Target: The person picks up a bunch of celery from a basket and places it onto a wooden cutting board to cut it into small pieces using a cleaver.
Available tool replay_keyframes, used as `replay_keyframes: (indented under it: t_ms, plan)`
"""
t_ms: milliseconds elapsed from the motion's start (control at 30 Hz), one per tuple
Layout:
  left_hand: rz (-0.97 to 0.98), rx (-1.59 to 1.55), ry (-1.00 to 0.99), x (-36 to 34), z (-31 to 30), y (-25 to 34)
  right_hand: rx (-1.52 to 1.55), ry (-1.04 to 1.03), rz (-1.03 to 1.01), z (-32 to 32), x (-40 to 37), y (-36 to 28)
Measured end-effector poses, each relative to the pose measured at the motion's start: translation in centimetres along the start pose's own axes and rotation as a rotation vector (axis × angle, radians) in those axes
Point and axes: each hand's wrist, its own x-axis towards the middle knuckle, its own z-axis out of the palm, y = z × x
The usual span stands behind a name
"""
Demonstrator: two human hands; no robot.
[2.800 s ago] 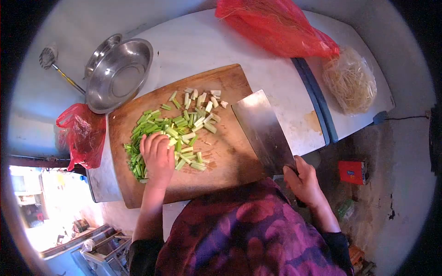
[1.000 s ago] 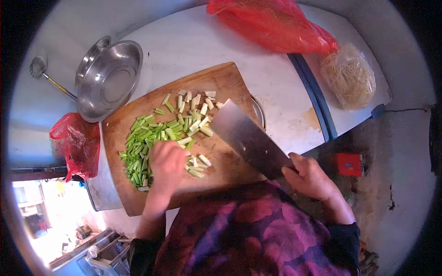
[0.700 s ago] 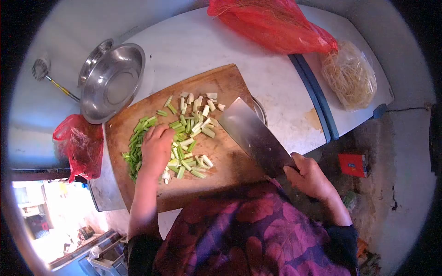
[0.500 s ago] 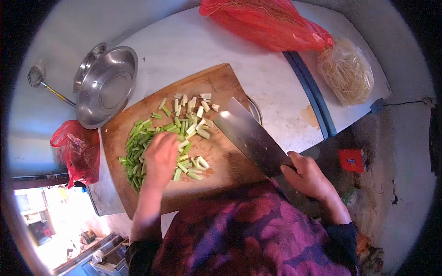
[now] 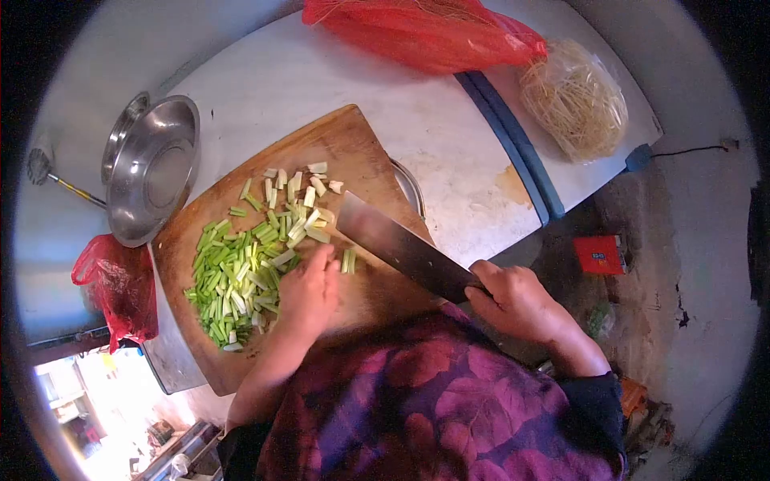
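Chopped celery point(image 5: 233, 276) lies heaped on the left half of a wooden cutting board point(image 5: 353, 144), with paler pieces scattered toward its top. My left hand point(image 5: 311, 298) is at the right edge of the heap, fingers stretched out and holding nothing. Just beyond its fingertips lie a couple of loose celery sticks. My right hand point(image 5: 517, 298) is wrapped round the handle of a cleaver point(image 5: 393, 244). The broad blade slants up and left over the right side of the board, its tip close to the pale celery.
Metal basins point(image 5: 156, 180) lean at the left, near a red plastic bag point(image 5: 124, 289). At the back are a red mesh bag point(image 5: 433, 36) and a clear bag of pale strands point(image 5: 576, 104). A blue strip point(image 5: 513, 148) crosses the white tabletop point(image 5: 457, 172).
My left hand has moved right and down across the board. Celery from the lower right now lies in the left heap. The cleaver stays in my right hand; the whole view has shifted.
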Motion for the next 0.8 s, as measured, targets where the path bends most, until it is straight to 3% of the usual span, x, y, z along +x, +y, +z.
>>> replay_keyframes:
  t_ms: [67,200,633,800]
  plan:
    - [0.266,0.082,0.091,-0.1,-0.8,-0.9,0.006,0.035,0.019,0.0,-0.1,0.1]
    - [0.520,0.273,0.018,0.8,-1.1,-1.0,0.020,0.072,0.072,0.2,-0.4,0.3]
    - [0.555,0.230,0.111,1.1,0.4,-1.2,-0.071,-0.003,-0.022,1.2,-2.1,-0.9]
    - [0.568,0.230,0.123,1.1,0.5,-1.3,-0.068,-0.016,0.028,0.8,-2.0,-1.7]
